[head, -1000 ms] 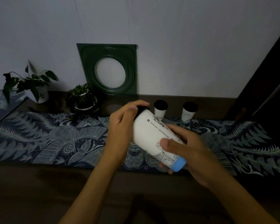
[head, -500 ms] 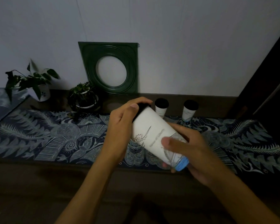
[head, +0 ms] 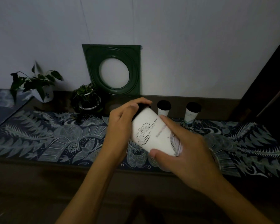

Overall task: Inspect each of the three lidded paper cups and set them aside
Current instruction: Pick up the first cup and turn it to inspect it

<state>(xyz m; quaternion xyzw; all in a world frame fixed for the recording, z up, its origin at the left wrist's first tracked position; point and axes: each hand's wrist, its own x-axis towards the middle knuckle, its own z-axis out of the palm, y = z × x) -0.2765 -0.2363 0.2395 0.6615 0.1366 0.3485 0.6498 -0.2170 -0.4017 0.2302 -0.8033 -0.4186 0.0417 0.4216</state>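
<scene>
A white paper cup with a black lid and dark line drawings is tilted in the air above the table, lid end up and to the left. My left hand curls over its lid end. My right hand grips its lower end, thumb across the front, hiding the base. Two more white cups with black lids stand upright at the back: one just behind the held cup, the other further right.
A dark blue patterned runner covers the dark wooden table. At the back left stand two potted plants. A green square frame with a round opening leans on the wall. A dark door edge is at the right.
Both hands have turned the cup about its long axis: the printed text has rolled away and a line drawing now faces me. The blue base has gone behind my right hand.
</scene>
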